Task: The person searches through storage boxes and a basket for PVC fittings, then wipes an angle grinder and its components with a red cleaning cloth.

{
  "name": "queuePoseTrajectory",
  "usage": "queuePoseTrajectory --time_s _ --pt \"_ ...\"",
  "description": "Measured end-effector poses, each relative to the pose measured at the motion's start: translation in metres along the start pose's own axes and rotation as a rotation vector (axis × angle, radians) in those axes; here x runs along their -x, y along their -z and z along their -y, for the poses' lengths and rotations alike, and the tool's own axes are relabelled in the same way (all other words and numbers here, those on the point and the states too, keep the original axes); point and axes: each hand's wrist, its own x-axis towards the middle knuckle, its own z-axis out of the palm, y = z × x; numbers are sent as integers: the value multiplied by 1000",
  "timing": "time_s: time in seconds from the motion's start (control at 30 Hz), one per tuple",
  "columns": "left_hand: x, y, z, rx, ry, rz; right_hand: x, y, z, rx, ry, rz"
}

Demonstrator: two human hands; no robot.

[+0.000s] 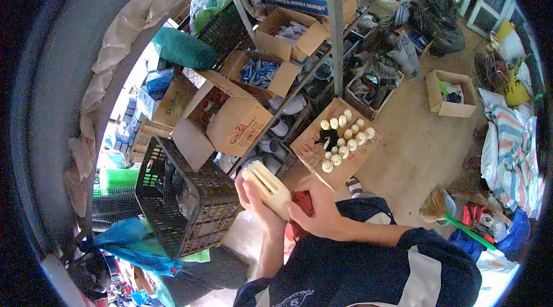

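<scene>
Cream fluted piece (268, 190): tilted, in front of the dark shirt (357, 266). I see the left hand (262, 213) wrapped around it; the right hand (319, 213) clutches what looks like a red cloth (302, 203) at its lower end. Contact between cloth and piece: can't tell. My judgement: grip firmly, leave the grooves uncovered, press lightly. Counts: one piece held, one cloth; I make roughly sixteen similar cream pieces (352, 145) on one cardboard box (308, 148), beside one black item (329, 138). Outward: one black crate (201, 215), at least three open cartons (239, 125).
</scene>
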Motion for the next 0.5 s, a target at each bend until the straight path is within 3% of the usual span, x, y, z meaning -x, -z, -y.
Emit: queuePoseTrajectory --time_s 0.03,0.13,0.23,0.27,0.3,0.37,0.4,0.5 --pt "6 -8 -10 -150 -103 -60 -1 1 0 -43 -65 25" --pt "30 1 4 -150 189 67 -33 -1 -3 -291 -305 -12" --pt "27 -9 -1 -229 125 -32 -36 -3 -2 -354 -433 -23" --pt "16 1 3 -144 113 0 -27 -4 2 -339 -448 -11" --pt "9 -4 10 -52 18 -145 -18 -4 5 -323 -463 6" --pt "-6 -6 -1 185 89 -180 -3 -4 -6 -324 -561 142" --pt "-4 -15 -5 166 11 -238 -2 -5 -10 -338 -605 176" --pt "2 13 22 -30 -103 -32 -5 -2 -25 -295 -707 294"
